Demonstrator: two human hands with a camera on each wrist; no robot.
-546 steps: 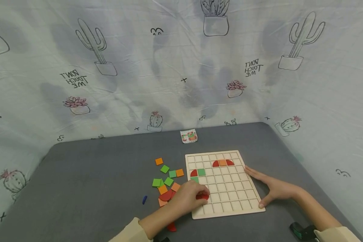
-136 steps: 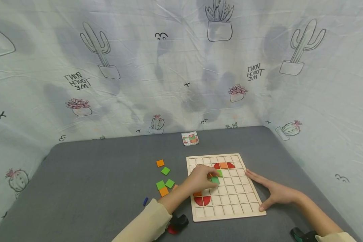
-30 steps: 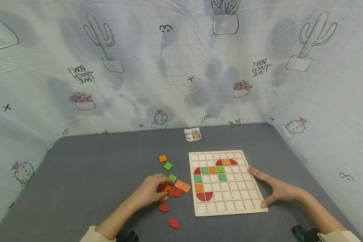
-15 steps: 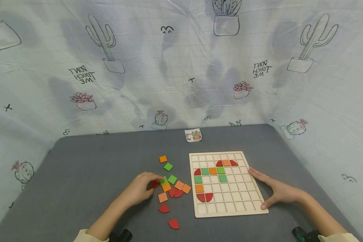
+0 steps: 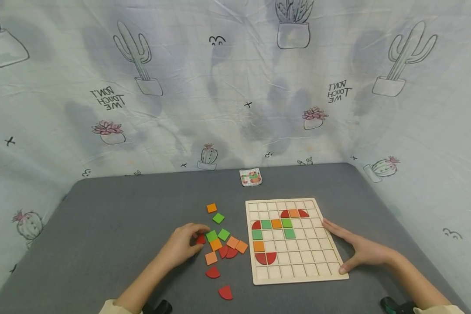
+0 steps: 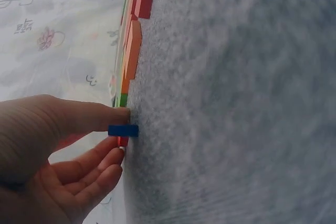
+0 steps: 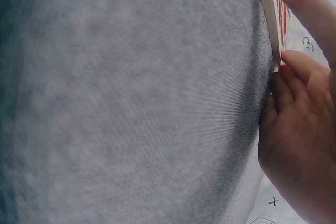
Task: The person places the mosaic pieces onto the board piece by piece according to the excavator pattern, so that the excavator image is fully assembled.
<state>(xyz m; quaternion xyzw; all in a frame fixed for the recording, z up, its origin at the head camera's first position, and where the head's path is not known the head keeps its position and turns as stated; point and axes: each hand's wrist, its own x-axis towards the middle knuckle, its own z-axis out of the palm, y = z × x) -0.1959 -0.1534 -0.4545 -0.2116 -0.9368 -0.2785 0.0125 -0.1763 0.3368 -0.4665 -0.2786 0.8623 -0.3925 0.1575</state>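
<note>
In the head view my left hand [image 5: 182,245] is at the left side of the loose tiles, thumb and fingers around a red quarter-circle tile [image 5: 200,239]. The left wrist view shows this red tile [image 6: 123,141] partly covered by a blue piece [image 6: 123,130] nearer the camera. A green square [image 5: 212,236] lies just beside the fingertips. My right hand [image 5: 366,250] is spread along the right edge of a wooden grid board [image 5: 306,248], thumb at the near corner. The board carries red quarter-circles, green squares and orange squares in its cells.
Between hand and board lie several loose orange squares [image 5: 211,258], green squares and red quarter-circles [image 5: 225,292]. A small printed pattern card [image 5: 250,177] rests at the back of the grey table [image 5: 141,209]. A printed cloth [image 5: 235,78] hangs behind.
Earlier, more tiles came onto the board, including green and orange squares and red quarter-circles. Within the last second my left hand drew leftward with the red tile, uncovering a green square. The right hand stays put.
</note>
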